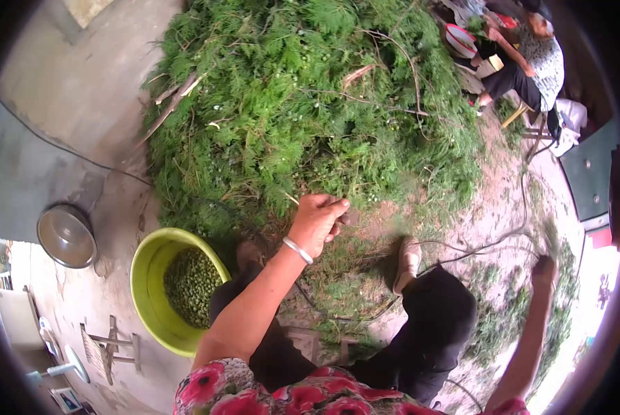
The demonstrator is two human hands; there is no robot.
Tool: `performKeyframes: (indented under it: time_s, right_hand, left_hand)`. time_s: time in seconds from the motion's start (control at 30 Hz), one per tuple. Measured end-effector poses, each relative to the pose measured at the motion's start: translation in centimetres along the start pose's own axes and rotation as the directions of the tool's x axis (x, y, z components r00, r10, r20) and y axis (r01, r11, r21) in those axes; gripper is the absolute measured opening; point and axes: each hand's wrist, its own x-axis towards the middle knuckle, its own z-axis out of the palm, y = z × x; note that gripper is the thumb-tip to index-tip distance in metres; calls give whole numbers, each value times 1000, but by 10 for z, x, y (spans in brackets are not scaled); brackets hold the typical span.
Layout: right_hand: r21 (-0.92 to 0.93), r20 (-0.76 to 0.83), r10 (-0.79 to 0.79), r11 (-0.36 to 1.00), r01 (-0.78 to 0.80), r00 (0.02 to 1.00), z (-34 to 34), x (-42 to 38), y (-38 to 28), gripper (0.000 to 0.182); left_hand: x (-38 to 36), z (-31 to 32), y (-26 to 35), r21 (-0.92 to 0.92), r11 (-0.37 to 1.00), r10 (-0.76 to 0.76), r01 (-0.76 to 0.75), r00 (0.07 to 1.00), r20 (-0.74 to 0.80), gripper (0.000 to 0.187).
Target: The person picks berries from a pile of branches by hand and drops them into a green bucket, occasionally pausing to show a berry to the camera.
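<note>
My left hand [317, 223] is in front of the near edge of a big heap of leafy green branches [310, 117], its fingers curled and a silver bangle [297, 250] on the wrist. What those fingers hold, if anything, I cannot make out. Far out to the right, my right hand [545, 270] reaches down by loose greenery [562, 290] on the floor; its fingers are small and blurred. A yellow-green tub [142, 287] stands left of my legs, partly filled with small round green fruits [191, 285].
At the left lie a metal bowl [67, 236] and a small wooden stool [109, 346]. Dark cable [490, 245] crosses the floor on the right. Another person [531, 66] sits at the far right beside a red-rimmed basin [460, 41]. A branch [175, 104] sticks out of the heap's left side.
</note>
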Motion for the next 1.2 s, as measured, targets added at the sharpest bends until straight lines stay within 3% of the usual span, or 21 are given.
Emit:
performKeyframes:
  time_s: [0.1, 0.17, 0.23, 0.3, 0.37, 0.4, 0.43, 0.47, 0.5, 0.53, 0.6, 0.67, 0.7, 0.73, 0.8, 0.87, 0.97, 1.0, 1.07, 1.1, 1.2]
  right_hand:
    - [300, -357, -152, 916, 267, 922, -191, 30, -42, 47]
    - [-57, -275, -265, 964, 259, 924, -202, -46, -24, 58]
    - [77, -347, 27, 997, 0, 937, -217, -32, -4, 49]
    - [62, -216, 131, 991, -120, 968, -174, -28, 42, 29]
    - [-133, 10, 121, 984, -118, 993, -19, -101, 72, 6]
    - [-219, 171, 131, 971, -92, 977, 51, -139, 84, 10]
    - [-286, 187, 65, 958, -9, 980, 122, -180, 93, 7]
    - [-215, 468, 91, 977, 13, 879, 148, -185, 104, 17]
    - [-321, 493, -17, 926, 200, 870, 197, -226, 112, 21]
    - [-355, 615, 16, 898, 259, 788, 227, -245, 119, 21]
    - [-356, 821, 82, 847, 394, 566, 276, -287, 134, 15]
    - [-406, 899, 229, 757, 512, 374, 302, -310, 153, 14]
    - [-319, 947, 210, 713, 624, 245, 308, -312, 165, 13]
    - [-335, 940, 226, 754, 565, 256, 313, -320, 174, 14]
    - [-333, 938, 165, 682, 652, 306, 309, -322, 205, 18]
    - [-408, 910, 238, 664, 626, 340, 296, -325, 225, 20]
    - [-452, 891, 363, 662, 597, 271, 298, -335, 219, 20]
    - [-457, 886, 391, 652, 605, 248, 298, -336, 219, 21]
    - [-483, 874, 396, 643, 595, 282, 303, -337, 216, 19]
    - [-495, 868, 389, 639, 589, 308, 306, -336, 214, 18]
    - [-419, 908, 299, 678, 604, 294, 308, -326, 219, 16]
  left_hand:
    - [-5, -3, 6, -26, 999, 28, -29, 999, -42, 13]
    - [-4, -8, 7, -49, 997, 59, -62, 997, -58, 14]
    - [0, -14, 6, -81, 992, 92, -97, 993, -70, 14]
    - [2, -17, 10, -114, 989, 90, -100, 992, -85, 14]
    - [3, -25, 17, -146, 983, 90, -107, 989, -120, 14]
    - [6, -32, 19, -128, 984, 102, -122, 983, -154, 15]
    - [11, -40, 26, -94, 990, 80, -107, 964, -255, 15]
    - [17, -50, 34, -63, 994, 62, -90, 932, -356, 16]
    - [27, -68, 43, -89, 993, 32, -78, 901, -432, 17]
    - [37, -88, 54, -114, 991, -1, -65, 863, -505, 18]
    - [55, -117, 83, 118, 986, 168, -119, 693, -701, 19]
    - [94, -179, 93, 701, 711, 583, 48, 518, -626, 29]
    - [106, -201, 102, 826, 531, 689, 187, 473, -550, 31]
    - [118, -218, 110, 888, 324, 777, 327, 444, -447, 34]
    - [133, -230, 124, 892, 241, 758, 382, 499, -419, 36]
    - [152, -235, 122, 892, 218, 718, 396, 554, -421, 38]
    - [187, -257, 100, 922, 186, 757, 340, 548, -355, 38]
    - [197, -261, 88, 922, 187, 750, 339, 558, -357, 38]
    - [202, -253, 71, 784, 620, 558, 44, 677, -480, 25]
    - [202, -245, 58, 669, 743, 466, -16, 730, -500, 16]
    - [191, -208, 28, 452, 882, 384, -130, 756, -531, 8]
